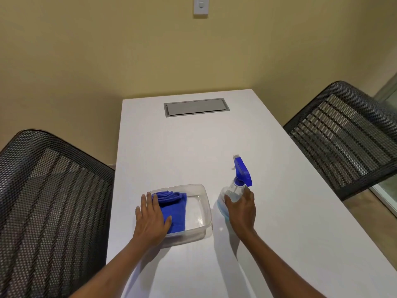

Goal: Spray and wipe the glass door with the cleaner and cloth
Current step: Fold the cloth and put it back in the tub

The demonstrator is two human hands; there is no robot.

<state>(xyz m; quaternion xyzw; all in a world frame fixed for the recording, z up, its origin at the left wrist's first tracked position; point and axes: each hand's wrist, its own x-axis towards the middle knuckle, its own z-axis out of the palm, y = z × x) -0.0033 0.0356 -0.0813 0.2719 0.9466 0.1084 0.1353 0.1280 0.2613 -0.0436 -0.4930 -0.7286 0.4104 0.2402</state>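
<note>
Lying in clear tub (205, 203), blue cloth (174, 211) under flat left hand (151, 220); right hand (241, 211) gripping spray bottle (233, 193).

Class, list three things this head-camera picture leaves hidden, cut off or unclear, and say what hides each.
1. Head view: the right hand covers the clear spray bottle with blue trigger, hiding its label.
2. The left hand covers part of the folded blue cloth in the clear plastic tub.
3. The right frame edge cuts off the glass door.
</note>
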